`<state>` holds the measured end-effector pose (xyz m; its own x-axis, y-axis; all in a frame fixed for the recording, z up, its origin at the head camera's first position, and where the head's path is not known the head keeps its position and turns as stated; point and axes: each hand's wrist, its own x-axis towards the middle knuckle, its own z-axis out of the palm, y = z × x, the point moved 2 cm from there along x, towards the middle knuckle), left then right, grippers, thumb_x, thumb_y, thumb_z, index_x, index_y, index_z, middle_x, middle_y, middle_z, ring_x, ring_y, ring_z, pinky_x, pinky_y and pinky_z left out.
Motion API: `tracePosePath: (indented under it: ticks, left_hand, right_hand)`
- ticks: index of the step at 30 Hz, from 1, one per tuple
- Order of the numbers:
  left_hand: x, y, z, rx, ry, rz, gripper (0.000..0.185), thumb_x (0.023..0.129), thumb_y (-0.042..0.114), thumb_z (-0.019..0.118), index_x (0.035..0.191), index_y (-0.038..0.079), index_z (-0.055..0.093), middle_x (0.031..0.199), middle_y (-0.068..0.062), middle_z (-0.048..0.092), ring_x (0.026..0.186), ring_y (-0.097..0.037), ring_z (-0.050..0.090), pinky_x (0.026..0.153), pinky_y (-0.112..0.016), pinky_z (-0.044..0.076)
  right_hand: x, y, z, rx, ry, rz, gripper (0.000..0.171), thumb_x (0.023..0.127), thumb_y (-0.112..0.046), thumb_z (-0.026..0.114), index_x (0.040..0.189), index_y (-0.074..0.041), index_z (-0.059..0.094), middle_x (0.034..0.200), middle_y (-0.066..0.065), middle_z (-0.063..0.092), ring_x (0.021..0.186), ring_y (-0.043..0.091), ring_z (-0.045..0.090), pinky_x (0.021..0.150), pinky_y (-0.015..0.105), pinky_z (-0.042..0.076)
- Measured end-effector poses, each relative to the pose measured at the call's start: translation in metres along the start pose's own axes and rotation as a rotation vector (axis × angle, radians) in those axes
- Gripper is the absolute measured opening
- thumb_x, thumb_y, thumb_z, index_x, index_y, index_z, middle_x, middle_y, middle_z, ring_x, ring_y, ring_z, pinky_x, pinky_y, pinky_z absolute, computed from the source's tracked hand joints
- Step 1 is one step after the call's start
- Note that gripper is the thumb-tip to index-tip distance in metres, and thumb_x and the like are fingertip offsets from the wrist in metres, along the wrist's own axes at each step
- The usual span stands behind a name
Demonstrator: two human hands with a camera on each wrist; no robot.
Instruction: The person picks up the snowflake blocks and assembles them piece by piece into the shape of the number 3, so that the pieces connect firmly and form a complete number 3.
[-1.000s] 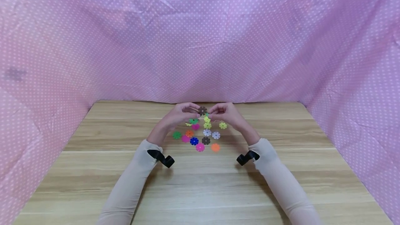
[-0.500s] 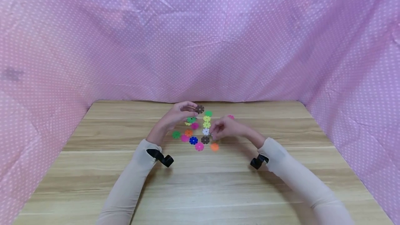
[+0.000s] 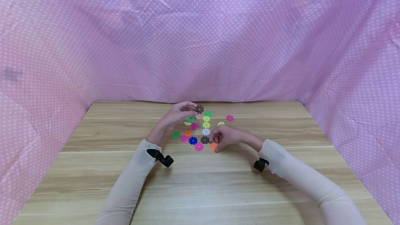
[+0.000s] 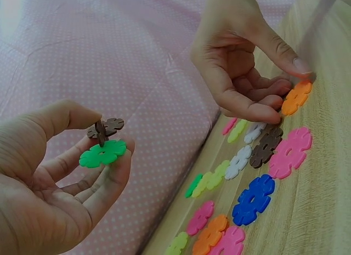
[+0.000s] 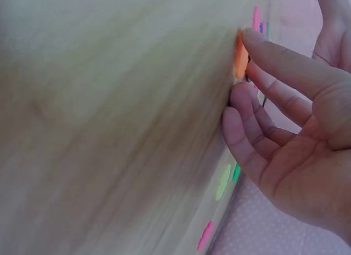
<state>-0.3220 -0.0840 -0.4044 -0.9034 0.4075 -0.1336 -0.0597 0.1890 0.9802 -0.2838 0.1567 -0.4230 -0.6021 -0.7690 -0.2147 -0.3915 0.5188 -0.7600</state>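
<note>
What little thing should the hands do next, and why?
Probably lift the orange disc and bring it toward the left hand. The right hand has its thumb and a finger at the disc's edges, and the left hand holds a green disc joined to brown pieces, perhaps ready for another.

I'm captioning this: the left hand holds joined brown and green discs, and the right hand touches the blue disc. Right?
No: the right hand touches an orange disc, not the blue disc, as the left wrist view shows. The rest stands.
</note>
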Motion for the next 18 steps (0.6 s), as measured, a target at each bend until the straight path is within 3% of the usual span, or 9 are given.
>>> tracePosePath:
  ticks: [9,14,18]
  left_hand:
    - [-0.0003,-0.0006,0.0002,-0.005,0.006,-0.011,0.037,0.097,0.022,0.069,0.131,0.012,0.061,0.123,-0.006,0.067,0.118,-0.023,0.062,0.111,-0.053,0.045]
    - [-0.0001,-0.0008,0.001,-0.005,0.003,-0.019,0.036,0.097,0.022,0.068,0.13,0.012,0.061,0.124,-0.006,0.067,0.119,-0.023,0.061,0.11,-0.051,0.046]
    - [0.0001,-0.0015,0.002,-0.006,0.005,-0.024,0.034,0.097,0.022,0.068,0.129,0.012,0.061,0.12,-0.004,0.068,0.116,-0.022,0.061,0.101,-0.042,0.049]
  right_hand:
    - [0.0003,-0.0014,0.0003,-0.032,0.025,-0.005,0.026,0.078,-0.002,0.086,0.096,-0.001,0.068,0.087,0.011,0.064,0.079,0.017,0.056,0.068,0.02,0.048]
    - [0.001,0.0003,-0.0011,-0.025,0.104,0.011,0.027,0.077,0.001,0.086,0.095,-0.002,0.066,0.089,0.01,0.064,0.082,0.02,0.059,0.069,0.021,0.05]
    - [0.0035,0.0049,-0.0029,-0.022,0.188,-0.002,0.027,0.076,0.004,0.085,0.095,0.001,0.066,0.089,0.011,0.066,0.081,0.019,0.059,0.068,0.02,0.05]
